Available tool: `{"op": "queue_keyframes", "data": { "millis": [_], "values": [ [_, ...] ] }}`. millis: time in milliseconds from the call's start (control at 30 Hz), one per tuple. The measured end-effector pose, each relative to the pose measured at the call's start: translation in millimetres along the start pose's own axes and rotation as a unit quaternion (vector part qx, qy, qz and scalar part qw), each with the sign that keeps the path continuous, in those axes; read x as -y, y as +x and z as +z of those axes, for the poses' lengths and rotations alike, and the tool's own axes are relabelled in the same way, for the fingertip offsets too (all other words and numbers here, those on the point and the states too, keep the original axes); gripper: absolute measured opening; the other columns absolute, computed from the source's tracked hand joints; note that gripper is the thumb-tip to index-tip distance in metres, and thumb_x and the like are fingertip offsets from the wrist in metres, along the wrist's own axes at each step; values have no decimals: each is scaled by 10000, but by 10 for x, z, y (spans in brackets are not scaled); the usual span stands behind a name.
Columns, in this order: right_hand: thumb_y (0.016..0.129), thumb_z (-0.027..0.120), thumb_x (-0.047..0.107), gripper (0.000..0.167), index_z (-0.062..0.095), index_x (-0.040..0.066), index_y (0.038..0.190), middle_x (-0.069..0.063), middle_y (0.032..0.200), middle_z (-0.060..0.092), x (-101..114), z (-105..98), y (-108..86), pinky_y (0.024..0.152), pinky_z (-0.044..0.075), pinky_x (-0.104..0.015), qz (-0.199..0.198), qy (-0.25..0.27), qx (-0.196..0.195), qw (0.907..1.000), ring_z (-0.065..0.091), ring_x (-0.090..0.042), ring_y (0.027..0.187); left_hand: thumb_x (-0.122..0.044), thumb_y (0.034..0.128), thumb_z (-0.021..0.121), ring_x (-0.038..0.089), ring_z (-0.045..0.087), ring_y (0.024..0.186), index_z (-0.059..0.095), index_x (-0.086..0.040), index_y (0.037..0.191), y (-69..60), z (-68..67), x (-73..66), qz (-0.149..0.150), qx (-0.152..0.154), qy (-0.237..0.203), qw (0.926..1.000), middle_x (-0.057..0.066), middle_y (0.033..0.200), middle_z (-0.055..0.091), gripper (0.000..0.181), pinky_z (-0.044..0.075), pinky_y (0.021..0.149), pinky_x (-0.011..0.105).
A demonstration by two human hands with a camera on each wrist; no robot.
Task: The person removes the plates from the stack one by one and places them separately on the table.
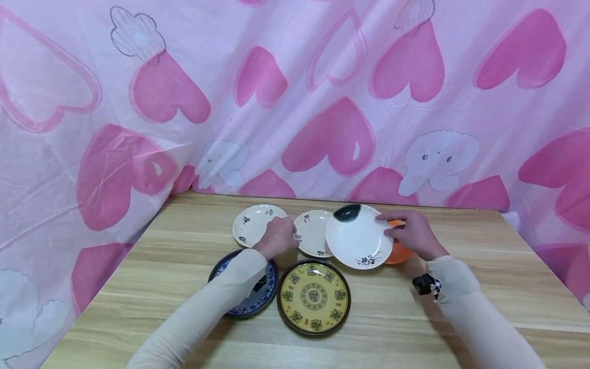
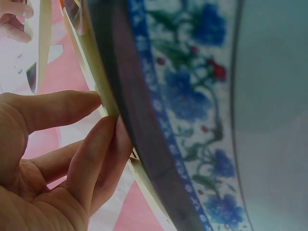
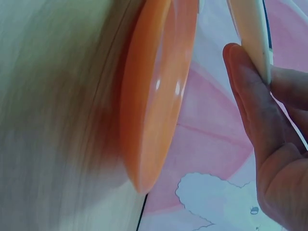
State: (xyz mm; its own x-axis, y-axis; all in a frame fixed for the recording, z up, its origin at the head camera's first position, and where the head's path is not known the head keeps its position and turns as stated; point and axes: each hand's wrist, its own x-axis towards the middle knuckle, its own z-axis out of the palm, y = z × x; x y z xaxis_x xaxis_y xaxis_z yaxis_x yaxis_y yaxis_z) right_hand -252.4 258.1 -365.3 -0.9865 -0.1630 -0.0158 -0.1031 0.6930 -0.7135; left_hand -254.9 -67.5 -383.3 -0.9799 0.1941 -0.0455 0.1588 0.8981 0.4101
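My right hand (image 1: 413,234) pinches the right rim of a white plate (image 1: 357,238) with a dark patch and a small flower print. That plate is raised over an orange dish (image 3: 149,120) and overlaps the middle cream plate (image 1: 311,233). In the right wrist view, thumb and fingers lie on opposite faces of its rim. My left hand (image 1: 279,237) is at the left edge of the middle cream plate, its thumb and fingers pinching the rim. Another cream plate (image 1: 253,223) lies left of that hand. Below the left forearm sits a blue-patterned plate (image 2: 192,96), partly covered by the sleeve.
A yellow plate (image 1: 314,297) with a dark rim and black motifs lies at the front middle of the wooden table (image 1: 152,307). A pink heart-print cloth (image 1: 295,102) hangs behind and beside the table.
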Motion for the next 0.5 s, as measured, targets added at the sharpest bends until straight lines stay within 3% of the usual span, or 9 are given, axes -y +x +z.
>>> {"op": "queue_keyframes", "data": {
  "millis": [333, 500],
  "values": [
    [886, 677, -7, 412, 680, 70, 1291, -285, 1439, 532, -88, -118, -88, 733, 635, -292, -222, -194, 86, 9995, 697, -354, 1010, -176, 820, 810, 153, 471, 597, 592, -107, 586, -10, -2, -2, 49, -29, 32, 10000, -29, 565, 492, 327, 394, 553, 238],
    [871, 688, -17, 410, 691, 65, 1272, -292, 1430, 543, -96, -150, -126, 762, 644, -324, -323, -281, 60, 9991, 680, -422, 1094, -174, 819, 814, 150, 402, 577, 440, -135, 512, -18, -14, -8, 89, -49, -10, 9999, -45, 524, 369, 485, 333, 533, 242]
  ]
}}
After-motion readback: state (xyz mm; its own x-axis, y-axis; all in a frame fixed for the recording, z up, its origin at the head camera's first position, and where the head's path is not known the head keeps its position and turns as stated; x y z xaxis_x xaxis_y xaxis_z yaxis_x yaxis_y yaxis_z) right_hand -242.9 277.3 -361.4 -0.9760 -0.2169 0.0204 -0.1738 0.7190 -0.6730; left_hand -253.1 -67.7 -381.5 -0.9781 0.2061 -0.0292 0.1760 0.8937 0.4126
